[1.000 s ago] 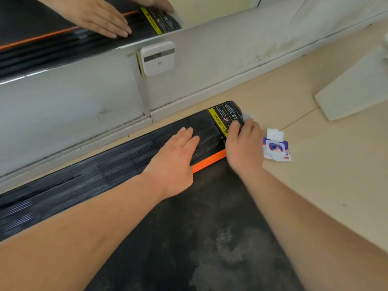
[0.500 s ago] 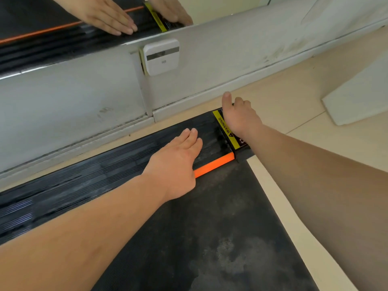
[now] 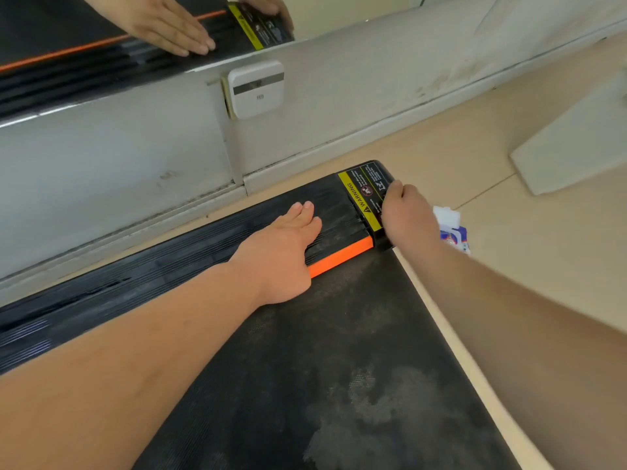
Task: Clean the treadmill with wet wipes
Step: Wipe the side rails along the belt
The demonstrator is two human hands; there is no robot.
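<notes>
Head cam: our left hand [image 3: 281, 252] lies flat, fingers straight and together, on the treadmill [image 3: 305, 368]'s ribbed end cover, just past the orange strip [image 3: 342, 256]. Our right hand [image 3: 407, 215] sits at the strip's right end, fingers curled down over the warning label [image 3: 359, 195]. We honestly can't tell if a wipe's under it. The wipes pack [image 3: 454, 232] is on the floor right of the strip, partly behind our wrist.

The left hand [image 3: 281, 252] and right hand [image 3: 407, 215] are bare, as are both forearms, nails short.
</notes>
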